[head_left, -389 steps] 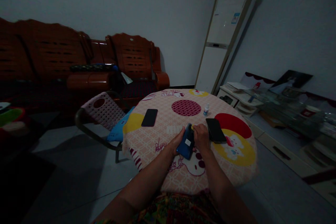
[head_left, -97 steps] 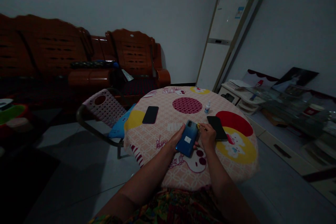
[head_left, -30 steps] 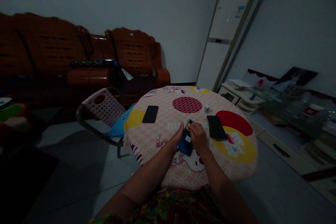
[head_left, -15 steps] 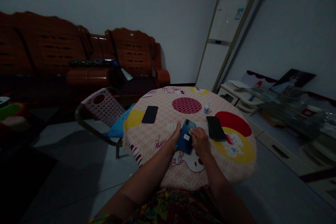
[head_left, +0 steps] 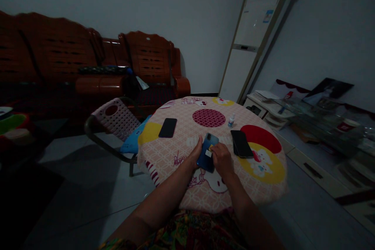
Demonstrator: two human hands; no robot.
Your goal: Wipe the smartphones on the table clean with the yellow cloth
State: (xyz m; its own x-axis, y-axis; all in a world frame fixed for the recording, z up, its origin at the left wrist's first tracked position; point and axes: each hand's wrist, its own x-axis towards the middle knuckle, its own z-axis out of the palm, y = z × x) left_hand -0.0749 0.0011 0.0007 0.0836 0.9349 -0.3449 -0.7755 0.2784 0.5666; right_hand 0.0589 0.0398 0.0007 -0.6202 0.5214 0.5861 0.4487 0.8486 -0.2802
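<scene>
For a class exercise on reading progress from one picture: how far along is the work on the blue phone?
Done: nothing can be told as finished. In hand: the left hand steadies the blue phone with a white sticker, back up on the round patterned tablecloth, while the right hand presses a small yellow item against it. Untouched: two black phones and a small white bottle.

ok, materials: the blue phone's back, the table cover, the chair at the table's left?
Blue phone: glossy back, glass or polished plastic; it catches a soft sheen and carries a small white sticker. Left hand steadies its edge, right hand rests on it.
Table cover: printed cloth or vinyl, matte look; it drapes over the rim.
Chair: perforated pale moulded plastic back, apparently on a dark metal tube frame.
</scene>
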